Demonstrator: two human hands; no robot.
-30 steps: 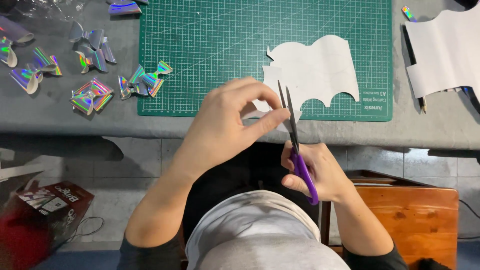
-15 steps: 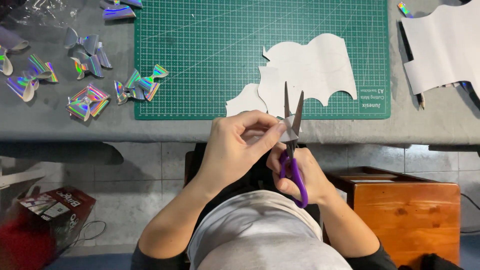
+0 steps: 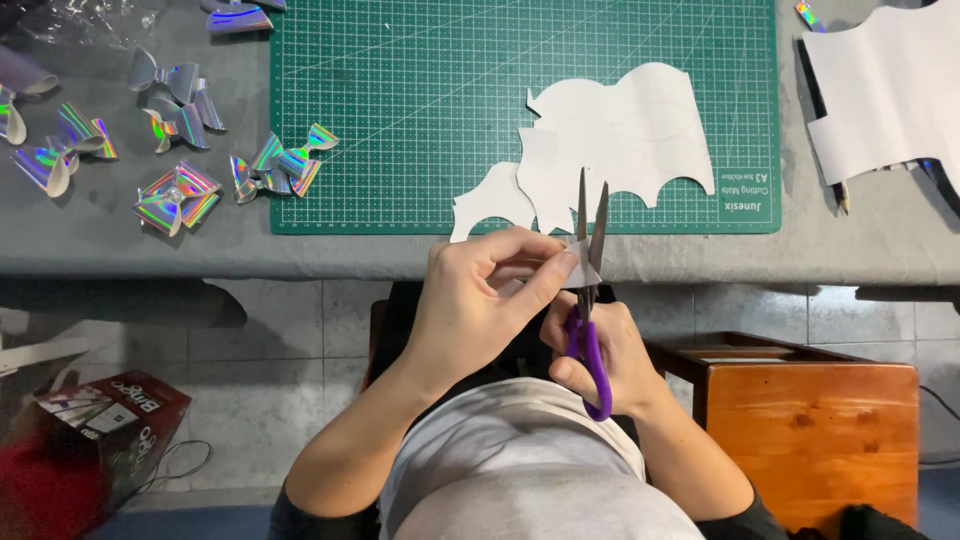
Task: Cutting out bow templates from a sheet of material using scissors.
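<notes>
Here the left hand (image 3: 480, 300) pinches a small white paper piece (image 3: 578, 272) between thumb and fingertips, just below the near edge of the green cutting mat (image 3: 420, 110). The right hand (image 3: 600, 355) is closed through the purple handles of the scissors (image 3: 590, 260) — blades parted in a narrow V around that piece. On the mat's near part lie larger white paper cutouts (image 3: 620, 135). Left of the mat, on the grey surface (image 3: 120, 250), sit holographic bows (image 3: 280, 165) — several, scattered. Right of the mat lies a white sheet (image 3: 890, 90).

Grey table (image 3: 120, 250), tiled floor (image 3: 300, 340), wooden stool (image 3: 810, 430)
</notes>
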